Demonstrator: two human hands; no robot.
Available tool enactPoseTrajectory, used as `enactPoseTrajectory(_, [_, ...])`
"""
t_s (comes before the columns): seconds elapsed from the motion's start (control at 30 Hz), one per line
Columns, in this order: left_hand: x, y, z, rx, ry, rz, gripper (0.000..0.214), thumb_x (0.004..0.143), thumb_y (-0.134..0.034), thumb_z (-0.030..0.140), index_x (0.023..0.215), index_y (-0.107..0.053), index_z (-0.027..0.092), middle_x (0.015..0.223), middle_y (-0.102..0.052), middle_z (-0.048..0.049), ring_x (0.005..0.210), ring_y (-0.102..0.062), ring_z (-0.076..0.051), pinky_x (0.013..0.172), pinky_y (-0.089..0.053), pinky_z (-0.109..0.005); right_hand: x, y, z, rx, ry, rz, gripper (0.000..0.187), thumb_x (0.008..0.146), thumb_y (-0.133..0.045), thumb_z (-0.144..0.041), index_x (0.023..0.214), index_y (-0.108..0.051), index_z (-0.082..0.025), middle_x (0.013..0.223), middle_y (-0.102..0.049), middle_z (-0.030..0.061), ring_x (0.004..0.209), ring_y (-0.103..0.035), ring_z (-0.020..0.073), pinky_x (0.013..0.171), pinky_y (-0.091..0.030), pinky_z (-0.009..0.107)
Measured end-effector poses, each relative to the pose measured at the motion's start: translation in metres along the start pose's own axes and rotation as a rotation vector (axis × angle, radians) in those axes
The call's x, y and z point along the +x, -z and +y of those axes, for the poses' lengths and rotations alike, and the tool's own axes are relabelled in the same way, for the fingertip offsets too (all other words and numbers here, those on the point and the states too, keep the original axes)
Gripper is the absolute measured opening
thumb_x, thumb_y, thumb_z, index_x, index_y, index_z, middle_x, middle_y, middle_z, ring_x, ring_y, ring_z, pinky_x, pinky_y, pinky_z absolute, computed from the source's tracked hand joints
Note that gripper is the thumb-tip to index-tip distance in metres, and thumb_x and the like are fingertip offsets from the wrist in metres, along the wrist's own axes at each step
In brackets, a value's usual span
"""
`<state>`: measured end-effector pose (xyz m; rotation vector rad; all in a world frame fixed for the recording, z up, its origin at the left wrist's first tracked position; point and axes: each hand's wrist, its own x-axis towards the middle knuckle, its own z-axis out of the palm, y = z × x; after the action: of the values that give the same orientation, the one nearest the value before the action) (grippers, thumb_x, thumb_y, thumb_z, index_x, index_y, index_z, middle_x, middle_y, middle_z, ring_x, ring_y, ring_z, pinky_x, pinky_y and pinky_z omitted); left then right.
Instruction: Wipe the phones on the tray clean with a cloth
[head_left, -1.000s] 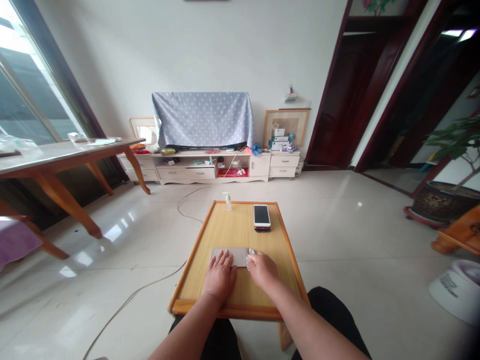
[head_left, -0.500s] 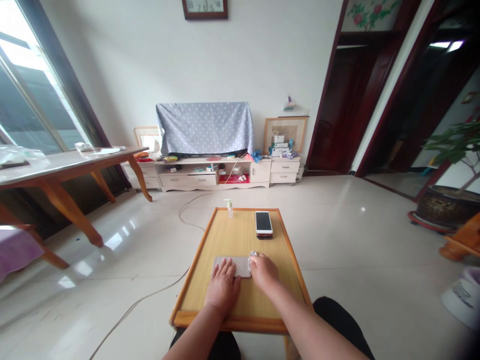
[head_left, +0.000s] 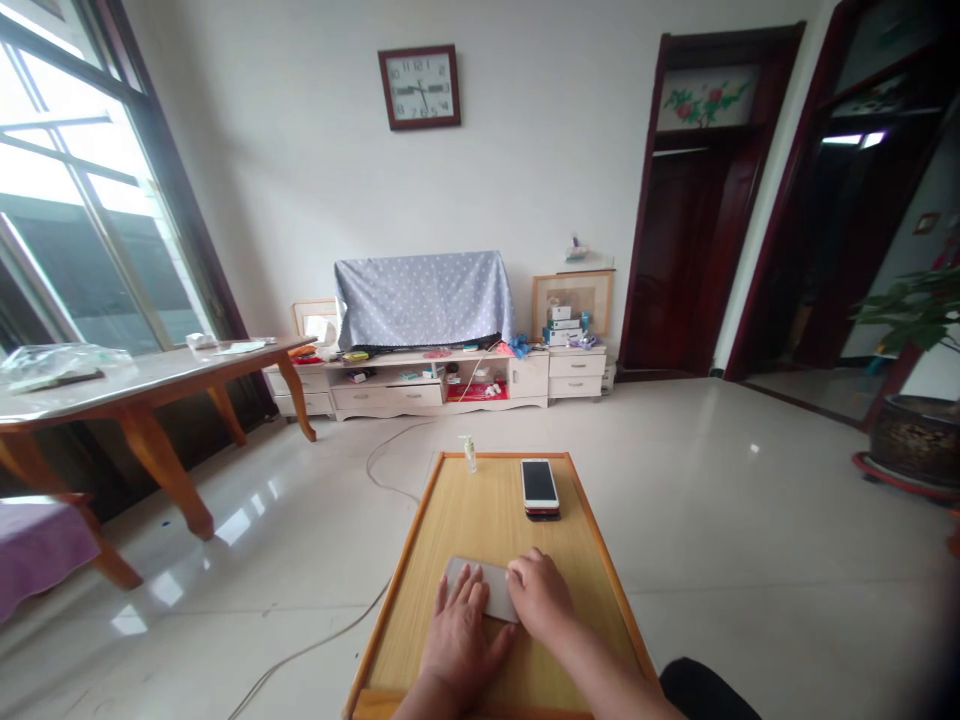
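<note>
A flat, pale grey rectangular object [head_left: 500, 593], phone-sized, lies on the small wooden table [head_left: 465, 515]. My left hand [head_left: 466, 632] rests on its left part, fingers spread and pressed flat. At its right end my right hand [head_left: 541, 592] is closed, knuckles up. The crumpled white tissue seen in that fist a moment before is hidden inside or under it now. Farther back on the table stands a small clear pump bottle [head_left: 469, 456]. Near the table's right edge lies a white phone [head_left: 540, 484] with a dark screen, stacked on another dark, red-edged device [head_left: 543, 516].
A raised orange-brown rim [head_left: 604, 540] borders the small table. A larger table [head_left: 157, 378] with a plastic bag stands at left. Across the floor are a low cabinet [head_left: 390, 398] and a polka-dot cloth [head_left: 427, 295]. A cable [head_left: 322, 635] runs along the floor at left.
The view has tilted upward, showing the whole clock. The grey object lies more slanted, its right end nearer me. My right hand has turned over it, and the tissue no longer shows.
</note>
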<state>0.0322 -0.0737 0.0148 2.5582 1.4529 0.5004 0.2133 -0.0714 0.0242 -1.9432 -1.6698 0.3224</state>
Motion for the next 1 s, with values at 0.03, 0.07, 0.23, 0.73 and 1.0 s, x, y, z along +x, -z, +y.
enactPoseTrajectory(0.03, [0.0, 0.0, 0.0, 0.003, 0.001, 0.013, 0.06, 0.087, -0.054, 0.062, 0.131, -0.059, 0.023, 0.15, -0.051, -0.0112, 0.146, -0.037, -0.034, 0.122, -0.021, -0.058, -0.004, -0.003, 0.0, 0.007, 0.013, 0.002, 0.02, 0.093, -0.054, -0.023, 0.08, -0.068, -0.024, 0.094, -0.065, 0.0046, 0.092, -0.06, 0.0182, 0.079, -0.038, 0.025])
enactPoseTrajectory(0.07, [-0.001, 0.0, 0.0, 0.008, -0.001, 0.028, 0.06, 0.087, -0.054, 0.064, 0.13, -0.06, 0.023, 0.15, -0.052, -0.011, 0.146, -0.037, -0.034, 0.122, -0.022, -0.058, -0.008, -0.007, 0.002, 0.013, 0.021, 0.005, 0.02, 0.093, -0.053, -0.022, 0.08, -0.068, -0.024, 0.094, -0.065, 0.0048, 0.091, -0.06, 0.0181, 0.079, -0.039, 0.025])
enactPoseTrajectory(0.23, [-0.003, 0.004, 0.004, 0.044, -0.029, 0.091, 0.051, 0.087, -0.055, 0.063, 0.12, -0.065, 0.025, 0.144, -0.057, -0.0106, 0.14, -0.043, -0.035, 0.12, -0.025, -0.055, -0.035, -0.018, 0.007, 0.032, 0.018, 0.024, 0.02, 0.092, -0.052, -0.018, 0.082, -0.068, -0.024, 0.094, -0.065, 0.0053, 0.087, -0.061, 0.0176, 0.078, -0.04, 0.025])
enactPoseTrajectory(0.73, [-0.02, 0.009, 0.018, 0.002, -0.121, -0.075, 0.051, 0.078, -0.067, 0.044, 0.125, -0.061, 0.026, 0.145, -0.056, -0.0077, 0.141, -0.042, -0.028, 0.122, -0.019, -0.048, -0.086, 0.012, 0.008, 0.241, 0.093, -0.003, 0.041, 0.085, -0.049, -0.012, 0.119, -0.068, -0.024, 0.112, -0.071, 0.0048, 0.099, -0.065, 0.0177, 0.089, -0.048, 0.026])
enactPoseTrajectory(1.0, [-0.047, 0.017, 0.029, 0.013, -0.088, -0.017, 0.034, 0.085, -0.061, 0.046, 0.112, -0.066, 0.026, 0.144, -0.054, -0.0075, 0.139, -0.041, -0.031, 0.116, -0.027, -0.049, -0.114, 0.015, 0.004, -0.022, 0.149, 0.025, 0.034, 0.088, -0.051, -0.018, 0.115, -0.072, -0.023, 0.118, -0.069, 0.0079, 0.113, -0.057, 0.0253, 0.099, -0.042, 0.033])
